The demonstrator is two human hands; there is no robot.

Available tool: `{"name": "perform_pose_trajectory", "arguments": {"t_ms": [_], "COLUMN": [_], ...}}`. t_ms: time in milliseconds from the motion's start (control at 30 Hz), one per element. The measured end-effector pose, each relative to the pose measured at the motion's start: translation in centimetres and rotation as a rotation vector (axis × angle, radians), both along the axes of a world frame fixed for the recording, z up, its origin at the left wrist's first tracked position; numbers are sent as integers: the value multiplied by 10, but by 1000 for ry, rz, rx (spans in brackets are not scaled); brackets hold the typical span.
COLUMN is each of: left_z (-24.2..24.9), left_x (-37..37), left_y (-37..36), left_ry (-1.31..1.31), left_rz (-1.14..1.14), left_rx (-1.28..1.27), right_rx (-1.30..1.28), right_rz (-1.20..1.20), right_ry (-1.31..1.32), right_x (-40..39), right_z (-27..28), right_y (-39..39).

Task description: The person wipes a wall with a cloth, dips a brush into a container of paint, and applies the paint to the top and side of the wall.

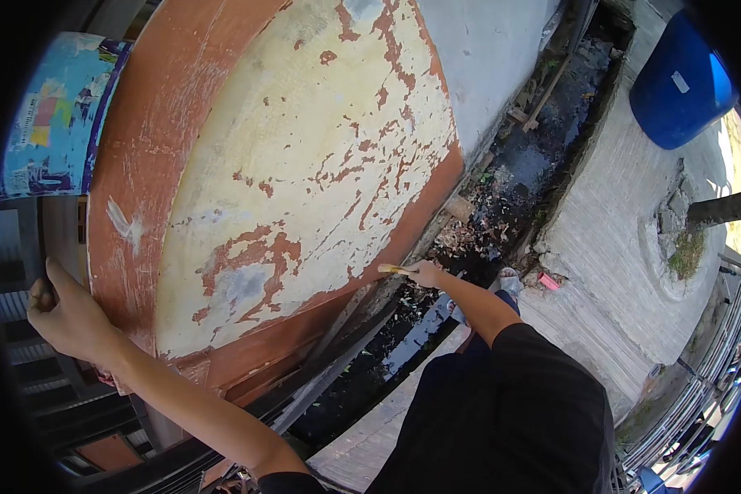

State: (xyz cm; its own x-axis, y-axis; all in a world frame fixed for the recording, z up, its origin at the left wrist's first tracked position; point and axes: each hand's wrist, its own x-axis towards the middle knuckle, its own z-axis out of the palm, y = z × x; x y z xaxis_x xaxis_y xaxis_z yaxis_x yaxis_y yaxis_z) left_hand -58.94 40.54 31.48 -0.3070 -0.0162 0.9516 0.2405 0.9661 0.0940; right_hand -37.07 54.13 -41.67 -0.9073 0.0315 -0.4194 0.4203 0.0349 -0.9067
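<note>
Head view: a large wooden panel [296, 165] with a curved top fills the upper middle of the frame, leaning against a pale grey wall [490, 49]. Its broad face carries cream paint that is flaking off in patches, baring reddish-brown wood beneath; a wide rust-coloured border runs round the left side and along the lower edge.

The right hand [424, 272] reaches out to that lower edge with its fingers closed round a small yellowish tool [393, 268], whose tip lies at the border strip; what kind of tool it is cannot be told. The left hand [64, 313] is wrapped over the panel's left edge, thumb up, fingers curled behind the rim and hidden.

Below the panel runs a narrow drain channel [502, 189] with dark water, dead leaves and scraps of wood, close under the right arm. To the right of the channel lies a broad strip of grooved concrete pavement [609, 247], open and flat, with a small pink object [549, 281] near its edge. A blue barrel [682, 82] stands at the upper right. A blue poster-covered surface [58, 115] sits at the upper left, beside the panel.
</note>
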Motion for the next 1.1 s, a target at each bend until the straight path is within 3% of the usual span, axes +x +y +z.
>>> {"name": "perform_pose_trajectory", "arguments": {"t_ms": [33,100,133,167,200,267,367,400,433,467,500,533,600,633,700,733,767,800,833,867,900,1000,1100], "left_z": [1,1,0,-1,0,1,2,2,2,1,1,2,2,3,7,9,8,5,5,6,6,3,0], "left_x": [-1,3,3,1,0,-2,-2,-2,-5,-4,-4,-4,-1,-1,0,-2,-3,-4,-5,-6,-6,0,0], "left_y": [0,3,5,4,4,2,5,5,2,0,0,1,4,5,3,3,3,2,2,1,3,8,9], "left_ry": [19,13,11,24,24,39,16,7,18,24,19,17,-6,-24,-45,-40,-45,-63,-36,-5,-4,-26,-10], "left_rz": [16,20,21,26,37,29,53,59,44,50,49,49,63,36,23,21,13,10,0,-6,-8,21,5], "left_rx": [-24,-25,-21,-28,-35,-64,-65,-60,-60,-66,-67,-68,-68,-56,-43,-36,-30,-30,-44,-53,-36,-33,-20], "right_rx": [4,-71,12,-290,-259,-268,-426,-349,-277,-174,29,87,290,234,277,233,75,273,244,134,-213,-173,-253], "right_rz": [-2,-625,-703,-913,-1104,-1243,-1130,-1018,-808,-370,20,71,3,-34,-146,-107,-224,-327,-416,-791,-1137,-1151,-994], "right_ry": [12,-204,-206,-86,21,197,159,4,-108,-184,-81,-149,-123,-82,58,104,61,195,-31,104,186,153,145], "right_x": [-6,2,-6,-18,-34,-57,-85,-80,-67,-39,-21,-17,-24,-29,-52,-58,-51,-48,-33,-29,-28,-39,-67], "right_z": [-12,-39,-8,-6,-1,40,17,-1,-23,0,32,46,14,6,-6,-7,9,-22,17,-14,-35,26,33], "right_y": [3,4,45,79,107,125,22,-37,-100,-131,-139,-152,-165,-151,-96,-60,-27,-4,29,45,71,87,-18]}}
